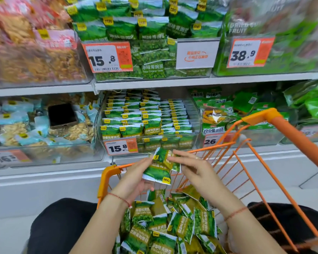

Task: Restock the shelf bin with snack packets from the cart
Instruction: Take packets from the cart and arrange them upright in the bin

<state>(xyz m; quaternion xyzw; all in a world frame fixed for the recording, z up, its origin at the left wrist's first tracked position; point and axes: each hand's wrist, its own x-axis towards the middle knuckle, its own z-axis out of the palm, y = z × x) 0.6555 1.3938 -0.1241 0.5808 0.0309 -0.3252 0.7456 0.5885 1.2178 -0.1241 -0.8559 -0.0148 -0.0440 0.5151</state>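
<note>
Between my two hands, above the cart's front rim, I hold a small stack of green pea snack packets. My left hand cups the stack from below and the left. From the right, my right hand pinches its top edge with the fingertips. Many more of the same packets lie loose in the orange wire cart below. The clear shelf bin straight ahead on the lower shelf holds neat rows of matching packets behind a 15.8 price tag.
A dark phone lies on the snack bags in the bin to the left. Other bins of green packets fill the upper shelf and the right side. The cart's orange handle runs along the right. My dark-clad knees flank the cart.
</note>
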